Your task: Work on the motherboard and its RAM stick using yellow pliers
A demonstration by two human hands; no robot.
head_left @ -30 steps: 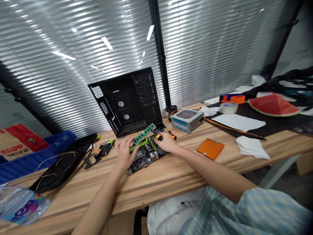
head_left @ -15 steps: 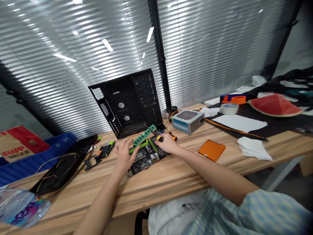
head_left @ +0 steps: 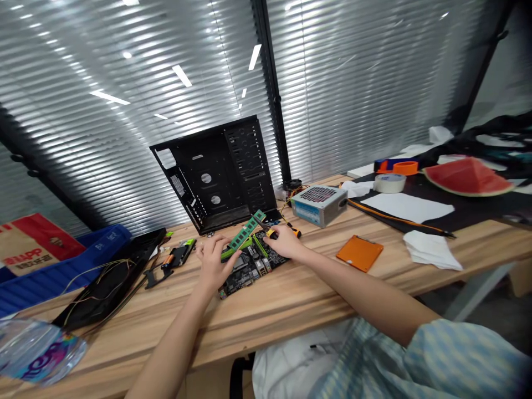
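So far the motherboard (head_left: 249,272) lies on the wooden table (head_left: 316,277), outside the black case panel (head_left: 211,177) standing far beyond it. A green RAM stick (head_left: 248,229) slants above the board, not visibly seated. The left hand (head_left: 214,260) curls around its near end, though whether it pinches cannot be told. The right hand (head_left: 287,243) pinches a yellow-handled tool (head_left: 271,234).

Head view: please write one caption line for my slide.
Left hand at green RAM stick over motherboard; right hand holding yellow-handled tool.
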